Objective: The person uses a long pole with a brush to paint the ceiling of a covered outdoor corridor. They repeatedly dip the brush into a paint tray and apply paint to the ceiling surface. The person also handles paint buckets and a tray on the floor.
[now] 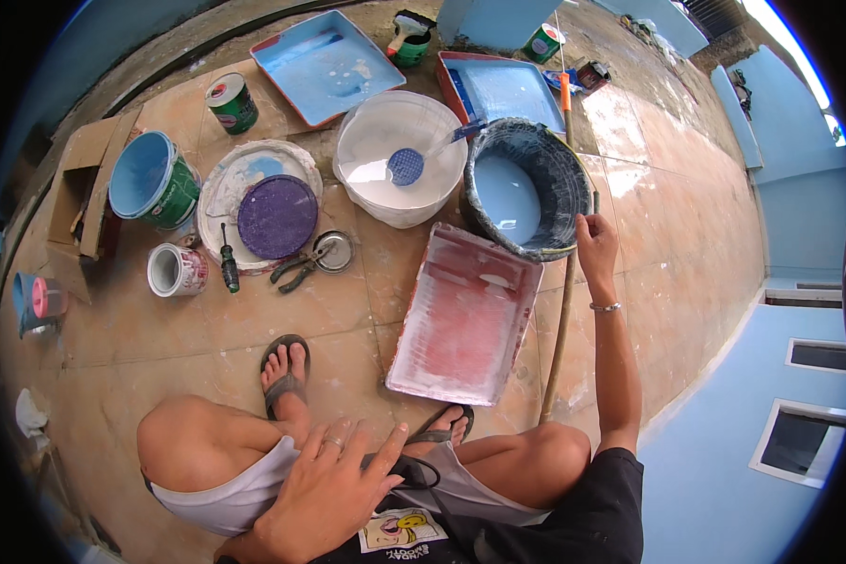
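The right hand [596, 242] is stretched out to the black bucket [528, 188] of pale blue paint, and its rim is pinched at the near right side between the fingertips. The left hand [334, 484] is laid flat and spread on the person's lap. Just in front of the bucket, the red paint tray [465, 315] is seen lying empty on the tiled floor [282, 315], touching the bucket's base. A long wooden pole [559, 320] is passed close by the right wrist. Left of the bucket, a white bucket [399, 160] with a blue strainer [406, 166] is crowded in, with pliers [296, 270], a screwdriver [227, 258] and a purple lid [276, 216] beyond.
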Demonstrator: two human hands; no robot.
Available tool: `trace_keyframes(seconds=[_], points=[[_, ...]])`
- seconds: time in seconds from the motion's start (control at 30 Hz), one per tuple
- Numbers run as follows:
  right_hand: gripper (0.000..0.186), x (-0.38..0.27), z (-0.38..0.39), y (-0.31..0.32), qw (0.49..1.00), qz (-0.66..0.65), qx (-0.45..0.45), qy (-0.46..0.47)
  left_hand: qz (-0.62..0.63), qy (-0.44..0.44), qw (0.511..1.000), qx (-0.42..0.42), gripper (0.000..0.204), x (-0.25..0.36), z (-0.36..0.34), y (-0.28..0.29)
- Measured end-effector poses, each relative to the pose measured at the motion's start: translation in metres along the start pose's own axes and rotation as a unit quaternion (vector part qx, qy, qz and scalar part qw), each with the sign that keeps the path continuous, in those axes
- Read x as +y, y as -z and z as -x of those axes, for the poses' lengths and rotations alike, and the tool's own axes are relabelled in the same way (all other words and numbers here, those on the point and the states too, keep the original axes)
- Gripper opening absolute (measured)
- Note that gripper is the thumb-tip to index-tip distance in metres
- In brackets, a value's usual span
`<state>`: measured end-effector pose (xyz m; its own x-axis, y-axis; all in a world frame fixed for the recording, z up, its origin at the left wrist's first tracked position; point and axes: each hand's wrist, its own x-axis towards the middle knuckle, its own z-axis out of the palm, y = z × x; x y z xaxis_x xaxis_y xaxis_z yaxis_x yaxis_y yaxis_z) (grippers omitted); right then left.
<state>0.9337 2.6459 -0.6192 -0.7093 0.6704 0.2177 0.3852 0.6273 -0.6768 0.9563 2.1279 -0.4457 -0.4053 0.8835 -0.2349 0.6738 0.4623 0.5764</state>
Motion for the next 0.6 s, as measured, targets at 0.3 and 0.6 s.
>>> trace_keyframes(seconds=[0.3, 0.6], points=[[0.024, 0.055, 0.022, 0.004, 0.969, -0.102, 0.116, -0.194, -0.016, 0.01, 1.0, -0.015, 0.061, -0.002, 0.007, 0.0], [0.018, -0.07, -0.027, -0.077, 0.979, -0.085, -0.059, 0.175, -0.023, -0.004, 1.0, -0.013, 0.06, -0.003, 0.002, -0.002]])
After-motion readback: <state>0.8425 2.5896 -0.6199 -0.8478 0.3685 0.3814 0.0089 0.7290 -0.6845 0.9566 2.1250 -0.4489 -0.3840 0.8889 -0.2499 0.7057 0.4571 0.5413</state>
